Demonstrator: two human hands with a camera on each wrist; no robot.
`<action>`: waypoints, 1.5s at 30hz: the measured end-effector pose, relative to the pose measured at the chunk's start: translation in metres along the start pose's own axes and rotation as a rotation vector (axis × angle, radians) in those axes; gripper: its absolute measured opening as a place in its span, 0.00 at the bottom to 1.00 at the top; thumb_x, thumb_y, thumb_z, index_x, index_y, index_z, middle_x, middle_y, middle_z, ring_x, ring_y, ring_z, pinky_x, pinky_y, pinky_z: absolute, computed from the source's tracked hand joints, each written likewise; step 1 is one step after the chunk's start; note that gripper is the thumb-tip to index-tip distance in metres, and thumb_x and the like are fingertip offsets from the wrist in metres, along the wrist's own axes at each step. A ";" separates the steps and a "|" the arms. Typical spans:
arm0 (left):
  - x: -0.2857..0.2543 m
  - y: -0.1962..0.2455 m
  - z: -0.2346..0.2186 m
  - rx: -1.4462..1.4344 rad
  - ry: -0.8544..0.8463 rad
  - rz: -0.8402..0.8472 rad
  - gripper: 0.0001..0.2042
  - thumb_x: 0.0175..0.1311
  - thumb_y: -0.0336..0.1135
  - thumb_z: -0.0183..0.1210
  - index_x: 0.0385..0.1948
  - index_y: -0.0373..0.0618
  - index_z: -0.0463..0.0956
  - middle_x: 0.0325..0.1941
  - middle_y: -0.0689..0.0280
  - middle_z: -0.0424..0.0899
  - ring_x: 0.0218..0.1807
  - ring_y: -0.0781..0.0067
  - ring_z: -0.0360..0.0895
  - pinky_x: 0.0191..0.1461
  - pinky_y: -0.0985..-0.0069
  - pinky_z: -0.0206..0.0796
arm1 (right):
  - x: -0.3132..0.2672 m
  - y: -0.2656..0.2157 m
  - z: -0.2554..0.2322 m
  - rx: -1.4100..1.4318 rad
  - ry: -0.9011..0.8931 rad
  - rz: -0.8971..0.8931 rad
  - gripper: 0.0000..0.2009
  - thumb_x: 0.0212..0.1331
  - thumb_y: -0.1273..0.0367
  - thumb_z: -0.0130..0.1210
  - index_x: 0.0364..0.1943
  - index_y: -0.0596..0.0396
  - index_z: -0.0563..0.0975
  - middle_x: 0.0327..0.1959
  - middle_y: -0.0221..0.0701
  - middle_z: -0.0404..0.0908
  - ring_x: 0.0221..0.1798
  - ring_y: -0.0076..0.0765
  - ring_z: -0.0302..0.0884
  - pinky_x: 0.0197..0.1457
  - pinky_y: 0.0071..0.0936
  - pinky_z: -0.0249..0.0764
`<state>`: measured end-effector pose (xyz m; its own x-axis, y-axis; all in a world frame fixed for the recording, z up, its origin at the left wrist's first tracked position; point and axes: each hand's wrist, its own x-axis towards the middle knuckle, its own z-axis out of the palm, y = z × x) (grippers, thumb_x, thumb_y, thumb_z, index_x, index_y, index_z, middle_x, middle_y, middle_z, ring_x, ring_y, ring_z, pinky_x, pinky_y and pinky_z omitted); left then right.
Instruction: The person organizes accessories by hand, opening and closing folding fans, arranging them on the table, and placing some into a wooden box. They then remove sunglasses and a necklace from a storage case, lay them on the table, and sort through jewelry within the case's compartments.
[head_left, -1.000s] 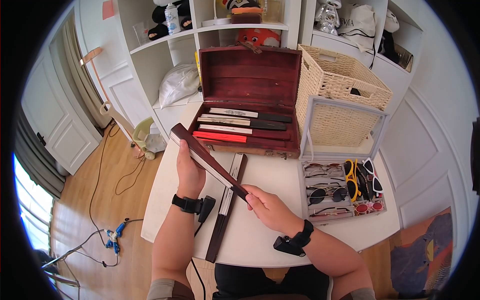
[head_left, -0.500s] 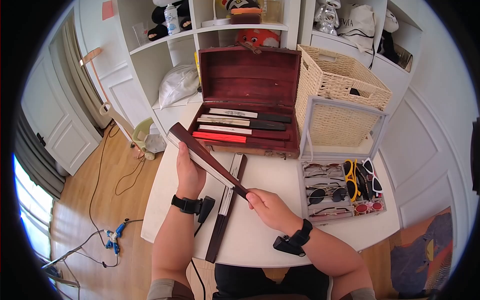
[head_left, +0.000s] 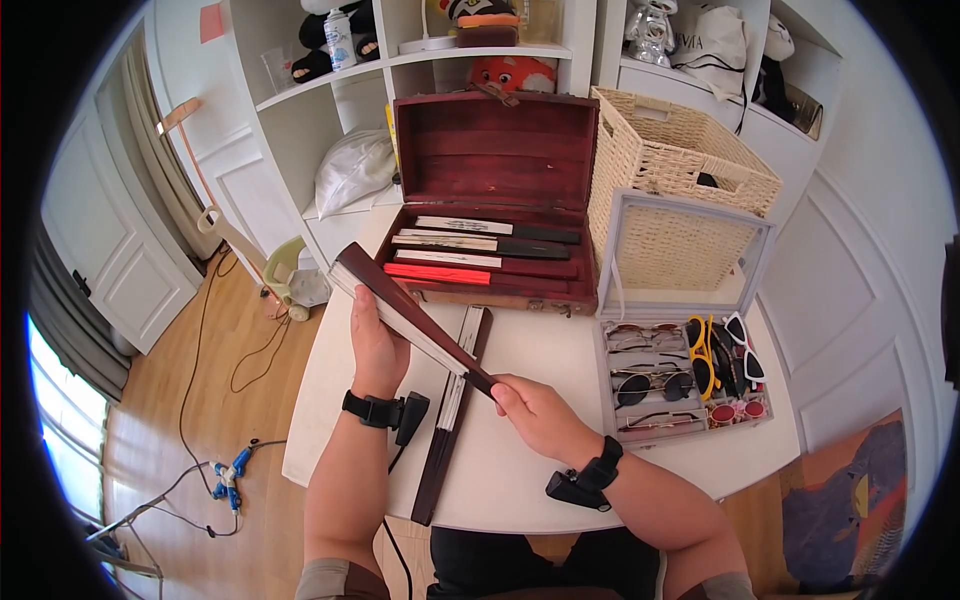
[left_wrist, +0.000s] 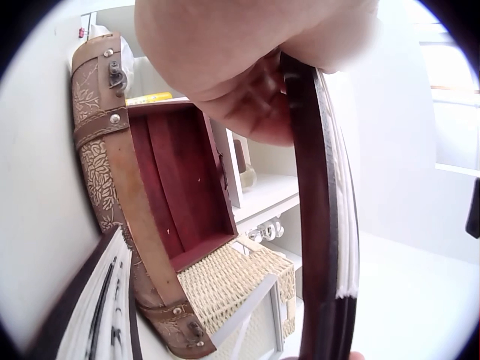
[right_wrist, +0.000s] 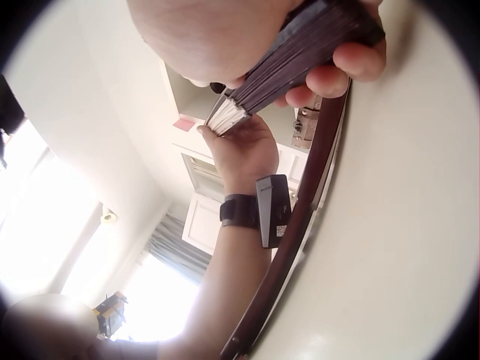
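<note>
A folded hand fan [head_left: 400,298] with dark red-brown guards and a white leaf is held slantwise over the table. My left hand [head_left: 378,345] grips it near its wide upper end, the thumb along the white leaf edge. At the narrow lower end, my right hand [head_left: 540,410] pinches the dark sticks between thumb and fingers. The right wrist view shows those fingers curled under the sticks [right_wrist: 292,60]. Beneath the held fan, a second folded fan [head_left: 436,475] with a dark guard and white leaf lies on the white table.
Behind the hands an open red-brown chest [head_left: 500,150] contains several folded fans, one with a red leaf [head_left: 436,273]. To the right stands an open grey case [head_left: 605,400] of sunglasses and glasses. A woven basket [head_left: 690,165] is behind it, before white shelves [head_left: 480,55].
The held fan's wide end has shifted slightly up and to the left. Both hands keep their hold at its two ends, and the second fan stays where it lay.
</note>
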<state>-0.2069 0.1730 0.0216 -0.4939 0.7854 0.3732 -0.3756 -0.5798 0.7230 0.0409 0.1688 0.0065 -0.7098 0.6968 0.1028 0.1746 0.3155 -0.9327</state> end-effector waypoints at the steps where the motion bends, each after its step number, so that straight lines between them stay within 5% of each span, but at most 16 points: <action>1: 0.000 0.000 0.001 0.000 0.000 -0.001 0.24 0.79 0.57 0.44 0.41 0.42 0.74 0.38 0.65 0.78 0.40 0.71 0.72 0.48 0.72 0.67 | 0.000 0.000 0.000 0.000 0.001 0.000 0.19 0.79 0.58 0.40 0.49 0.59 0.77 0.29 0.25 0.72 0.33 0.25 0.68 0.42 0.25 0.69; 7: 0.000 -0.004 -0.008 -0.028 -0.002 0.003 0.25 0.78 0.58 0.45 0.50 0.41 0.73 0.43 0.64 0.80 0.46 0.70 0.76 0.54 0.70 0.70 | 0.000 0.003 0.000 0.002 0.003 -0.007 0.20 0.80 0.56 0.39 0.47 0.58 0.77 0.28 0.24 0.72 0.31 0.24 0.67 0.39 0.26 0.68; 10: -0.001 -0.001 -0.005 -0.002 0.001 0.004 0.32 0.77 0.59 0.46 0.69 0.39 0.61 0.67 0.59 0.73 0.67 0.62 0.73 0.72 0.62 0.64 | 0.004 0.010 -0.001 0.041 0.020 0.090 0.19 0.79 0.57 0.40 0.48 0.59 0.77 0.28 0.32 0.78 0.31 0.35 0.74 0.41 0.32 0.72; 16: -0.002 -0.004 -0.004 -0.003 0.054 -0.023 0.30 0.77 0.51 0.52 0.70 0.40 0.58 0.68 0.60 0.72 0.67 0.65 0.71 0.72 0.64 0.65 | 0.004 0.007 0.003 0.206 0.091 0.120 0.17 0.79 0.59 0.40 0.55 0.58 0.72 0.30 0.32 0.80 0.33 0.32 0.78 0.42 0.30 0.73; 18: -0.004 -0.007 -0.003 0.025 0.024 0.000 0.29 0.77 0.48 0.52 0.70 0.40 0.58 0.67 0.61 0.72 0.67 0.66 0.71 0.71 0.65 0.65 | 0.004 0.008 0.003 0.178 0.097 0.051 0.17 0.80 0.62 0.41 0.62 0.56 0.69 0.32 0.26 0.78 0.26 0.17 0.67 0.32 0.20 0.68; 19: -0.004 -0.008 -0.003 0.054 -0.007 0.023 0.28 0.77 0.46 0.53 0.71 0.41 0.57 0.67 0.61 0.72 0.67 0.66 0.71 0.71 0.65 0.65 | 0.004 0.006 0.003 0.178 0.095 0.051 0.17 0.80 0.62 0.41 0.62 0.56 0.69 0.32 0.26 0.78 0.26 0.17 0.67 0.32 0.20 0.68; 21: -0.004 -0.010 -0.004 0.068 0.003 0.001 0.28 0.77 0.44 0.53 0.71 0.41 0.57 0.67 0.61 0.72 0.67 0.67 0.72 0.70 0.66 0.65 | 0.001 0.000 0.001 0.029 0.064 0.037 0.16 0.77 0.63 0.45 0.61 0.57 0.69 0.32 0.34 0.81 0.36 0.33 0.80 0.44 0.31 0.75; 37: -0.003 -0.003 0.002 0.021 0.057 -0.016 0.21 0.74 0.34 0.51 0.66 0.39 0.62 0.58 0.62 0.77 0.57 0.69 0.78 0.61 0.69 0.74 | -0.002 -0.003 0.006 0.146 0.070 0.020 0.15 0.75 0.67 0.49 0.60 0.58 0.70 0.41 0.33 0.79 0.36 0.28 0.80 0.43 0.28 0.76; 45: -0.002 -0.004 -0.001 0.000 0.065 -0.002 0.15 0.75 0.32 0.48 0.60 0.40 0.66 0.50 0.63 0.79 0.48 0.72 0.78 0.53 0.70 0.74 | -0.001 0.000 0.008 0.109 -0.002 -0.144 0.17 0.75 0.69 0.49 0.63 0.59 0.70 0.46 0.34 0.75 0.37 0.29 0.80 0.44 0.28 0.77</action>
<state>-0.2054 0.1736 0.0170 -0.5427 0.7710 0.3333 -0.3769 -0.5782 0.7236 0.0363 0.1634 0.0037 -0.7238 0.6479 0.2374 -0.0039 0.3403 -0.9403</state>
